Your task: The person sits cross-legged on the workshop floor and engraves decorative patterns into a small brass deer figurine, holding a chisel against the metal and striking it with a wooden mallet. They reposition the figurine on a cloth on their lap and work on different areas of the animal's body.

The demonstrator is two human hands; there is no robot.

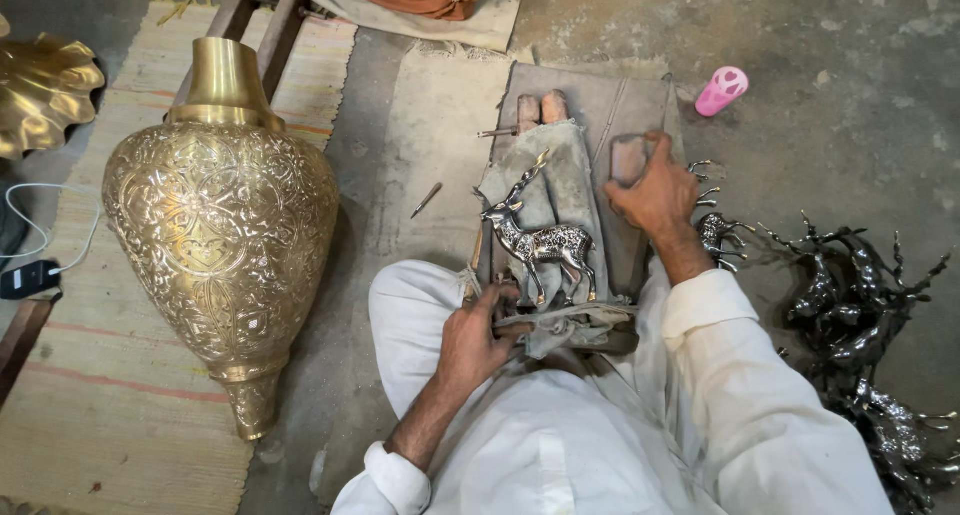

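On the lap, left hand grip clamped on deer figurine, right hand clasping wooden block.

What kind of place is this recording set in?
Likely a floor-level metalcraft workshop: a large engraved brass vase lies on a woven mat, a silver deer figurine sits on cloth, and more deer figurines are piled nearby.

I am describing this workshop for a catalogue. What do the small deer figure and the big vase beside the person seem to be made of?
The deer figure looks like cast metal with a silvery, engraved, shiny finish; which metal is unclear. The big vase seems to be brass: golden yellow, polished, bright reflections, dense floral engraving. The left hand rests near the deer's base on grey cloth.
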